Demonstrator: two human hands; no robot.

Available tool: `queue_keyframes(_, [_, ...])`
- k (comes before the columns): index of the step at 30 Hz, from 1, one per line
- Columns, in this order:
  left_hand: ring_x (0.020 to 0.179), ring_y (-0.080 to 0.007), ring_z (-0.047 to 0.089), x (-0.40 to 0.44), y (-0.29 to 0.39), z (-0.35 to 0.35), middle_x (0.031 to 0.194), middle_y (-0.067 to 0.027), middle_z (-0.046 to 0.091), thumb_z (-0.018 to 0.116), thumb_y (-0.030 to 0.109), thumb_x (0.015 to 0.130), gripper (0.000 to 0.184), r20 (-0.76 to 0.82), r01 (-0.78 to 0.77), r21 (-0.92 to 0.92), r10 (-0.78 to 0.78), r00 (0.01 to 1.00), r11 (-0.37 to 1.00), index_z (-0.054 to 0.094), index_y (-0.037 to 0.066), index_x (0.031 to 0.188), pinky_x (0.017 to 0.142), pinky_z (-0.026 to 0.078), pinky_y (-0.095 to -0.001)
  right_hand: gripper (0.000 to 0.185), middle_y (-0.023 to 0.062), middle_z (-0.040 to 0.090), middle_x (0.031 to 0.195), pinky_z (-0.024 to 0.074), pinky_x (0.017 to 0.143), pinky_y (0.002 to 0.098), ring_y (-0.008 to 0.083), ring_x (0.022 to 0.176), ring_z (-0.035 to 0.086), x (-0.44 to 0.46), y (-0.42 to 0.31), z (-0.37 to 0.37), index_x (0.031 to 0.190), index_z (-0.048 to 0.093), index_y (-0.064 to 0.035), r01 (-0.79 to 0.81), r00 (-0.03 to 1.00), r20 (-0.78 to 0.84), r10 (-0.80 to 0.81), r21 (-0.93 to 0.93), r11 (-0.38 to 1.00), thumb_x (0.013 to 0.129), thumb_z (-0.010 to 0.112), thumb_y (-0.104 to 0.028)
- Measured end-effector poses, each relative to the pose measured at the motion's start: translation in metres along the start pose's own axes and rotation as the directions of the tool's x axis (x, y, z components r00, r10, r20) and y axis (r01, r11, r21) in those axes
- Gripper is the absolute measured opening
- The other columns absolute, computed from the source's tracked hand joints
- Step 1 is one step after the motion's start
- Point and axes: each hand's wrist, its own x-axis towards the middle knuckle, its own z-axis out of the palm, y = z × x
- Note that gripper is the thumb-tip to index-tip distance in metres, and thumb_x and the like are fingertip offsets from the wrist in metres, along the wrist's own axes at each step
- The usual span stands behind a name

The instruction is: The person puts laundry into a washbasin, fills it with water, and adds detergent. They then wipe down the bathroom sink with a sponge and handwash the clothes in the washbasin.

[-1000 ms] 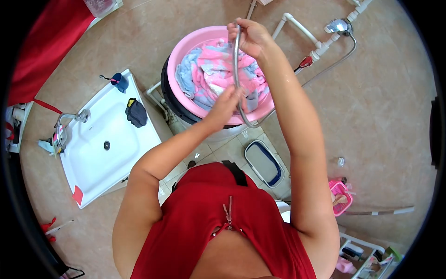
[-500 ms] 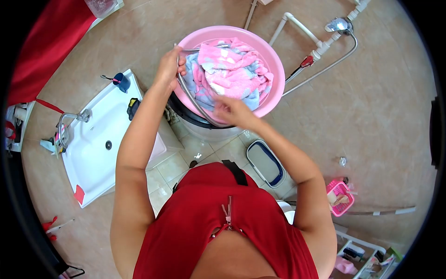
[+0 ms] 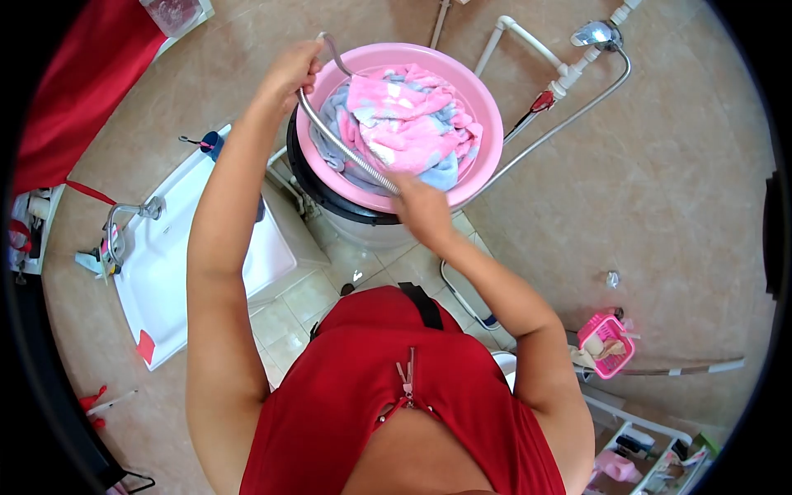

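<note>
Fingers of the left hand [image 3: 294, 70] are closed round a silver hose [image 3: 345, 146], raised just beyond the far left edge of a pink basin [image 3: 488, 107]. Above that hand the hose bends over and drops inside the basin's far left edge, onto a heap of pink and blue cloth [image 3: 404, 124] (its tip is hard to make out there). From the left hand the hose slants across the basin to its near edge, where the right hand [image 3: 422, 206], slightly blurred, has its fingers curled around it. Past the right hand the hose runs up to a wall fitting [image 3: 599, 35]. Under the basin stands a black-rimmed tub [image 3: 367, 231]. Left of it is a white sink [image 3: 165, 289], with a dark blue cup [image 3: 213, 145] at its far corner.
</note>
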Motion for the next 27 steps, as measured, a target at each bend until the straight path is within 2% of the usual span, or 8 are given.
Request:
queue_keyframes(3, [0.048, -0.0080, 0.039, 0.020, -0.013, -0.026, 0.064, 0.0049, 0.047, 0.057, 0.034, 0.095, 0.026, 0.029, -0.080, 0.187, 0.076, 0.997, 0.979, 0.062, 0.009, 0.101, 0.045, 0.037, -0.0267, 0.032, 0.0136, 0.070, 0.086, 0.0519, 0.059, 0.0438, 0.0331, 0.068, 0.067, 0.032, 0.012, -0.045, 0.111, 0.064, -0.0138, -0.113, 0.992, -0.070, 0.105, -0.135, 0.984, 0.079, 0.069, -0.018])
queue_keyframes(7, [0.058, -0.0152, 0.057, 0.035, -0.059, -0.025, 0.076, -0.0025, 0.065, 0.062, 0.031, 0.091, 0.034, 0.130, -0.219, 0.517, 0.177, 0.976, 0.828, 0.067, 0.008, 0.116, 0.057, 0.048, -0.0312, 0.020, 0.0121, 0.066, 0.091, 0.0496, 0.072, 0.0410, 0.0307, 0.083, 0.064, 0.109, 0.034, -0.084, 0.100, 0.070, -0.0160, -0.035, 0.947, -0.320, 0.017, -0.050, 0.998, 0.080, 0.068, -0.013])
queue_keyframes(10, [0.085, -0.0291, 0.070, 0.023, -0.073, -0.007, 0.097, -0.0120, 0.072, 0.059, 0.026, 0.089, 0.032, 0.201, -0.237, 0.893, 0.133, 0.971, 0.382, 0.068, 0.017, 0.118, 0.075, 0.054, -0.0409, 0.018, 0.0099, 0.063, 0.098, 0.0445, 0.084, 0.0423, 0.0299, 0.097, 0.059, 0.140, 0.055, -0.057, 0.094, 0.072, -0.0164, 0.166, 0.942, -0.292, -0.168, -0.032, 0.986, 0.078, 0.067, -0.011])
queue_keyframes(13, [0.101, -0.0328, 0.066, 0.015, -0.115, 0.003, 0.109, -0.0129, 0.069, 0.057, 0.020, 0.087, 0.031, 0.190, -0.193, 0.964, 0.037, 0.981, 0.180, 0.070, 0.018, 0.115, 0.086, 0.052, -0.0457, 0.017, 0.0088, 0.062, 0.106, 0.0412, 0.091, 0.0439, 0.0308, 0.105, 0.056, 0.137, 0.063, -0.007, 0.091, 0.073, -0.0168, 0.369, 0.903, -0.207, -0.376, -0.074, 0.927, 0.075, 0.067, -0.011])
queue_keyframes(19, [0.084, -0.0303, 0.067, 0.001, -0.186, 0.009, 0.090, -0.0128, 0.067, 0.061, 0.022, 0.084, 0.020, 0.401, -0.378, 0.914, 0.187, 0.897, -0.146, 0.071, 0.013, 0.099, 0.072, 0.053, -0.0443, 0.028, 0.0171, 0.054, 0.130, 0.0325, 0.111, 0.0465, 0.0367, 0.128, 0.045, 0.065, 0.081, 0.050, 0.101, 0.072, -0.0126, 0.422, 0.870, 0.242, -0.430, 0.085, 0.903, 0.074, 0.066, -0.017])
queue_keyframes(24, [0.086, -0.0306, 0.066, -0.003, -0.193, 0.020, 0.091, -0.0139, 0.067, 0.057, 0.031, 0.091, 0.028, 0.415, -0.399, 0.908, 0.158, 0.896, -0.124, 0.070, 0.007, 0.097, 0.074, 0.052, -0.0440, 0.028, 0.0193, 0.054, 0.131, 0.0351, 0.109, 0.0453, 0.0384, 0.127, 0.046, 0.054, 0.075, 0.021, 0.094, 0.071, -0.0031, 0.241, 0.895, 0.320, -0.310, 0.238, 0.941, 0.078, 0.068, -0.025])
queue_keyframes(25, [0.087, -0.0316, 0.068, 0.000, -0.194, 0.025, 0.092, -0.0154, 0.069, 0.056, 0.031, 0.091, 0.029, 0.354, -0.358, 0.933, 0.080, 0.932, 0.032, 0.070, 0.006, 0.095, 0.074, 0.053, -0.0445, 0.027, 0.0197, 0.055, 0.130, 0.0363, 0.107, 0.0451, 0.0386, 0.126, 0.046, 0.053, 0.075, 0.018, 0.091, 0.071, -0.0016, 0.221, 0.891, 0.353, -0.284, 0.210, 0.953, 0.079, 0.069, -0.026])
queue_keyframes(27, [0.089, -0.0341, 0.069, 0.004, -0.191, 0.039, 0.094, -0.0181, 0.071, 0.060, 0.030, 0.087, 0.029, 0.283, -0.286, 0.953, 0.042, 0.958, 0.097, 0.072, 0.003, 0.090, 0.076, 0.054, -0.0465, 0.026, 0.0205, 0.056, 0.128, 0.0390, 0.104, 0.0445, 0.0386, 0.125, 0.048, 0.055, 0.069, 0.014, 0.082, 0.070, -0.0002, 0.201, 0.885, 0.390, -0.254, 0.172, 0.964, 0.080, 0.070, -0.026])
